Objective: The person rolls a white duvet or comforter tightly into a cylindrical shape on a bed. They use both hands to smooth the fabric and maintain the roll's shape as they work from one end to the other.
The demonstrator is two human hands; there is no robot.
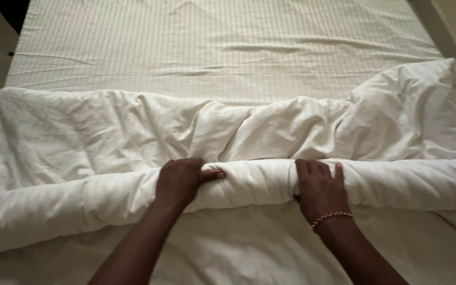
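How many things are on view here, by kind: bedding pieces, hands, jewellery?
White duvet, rolled along its near edge: 1
Striped cream bed sheet: 1
Hands on the roll: 2, left hand and right hand
Beaded bracelet on the right wrist: 1
Total: 5

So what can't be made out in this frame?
Head view only:
- Left hand: fingertips curl into the duvet roll, hidden by the fabric.
- Right hand: palm and thumb hidden beneath its own back.
- Duvet: both ends cut off by the left and right edges.
- Bed sheet: near part covered by the duvet, far end cut off by the top edge.
- Bracelet: beads too small to tell.
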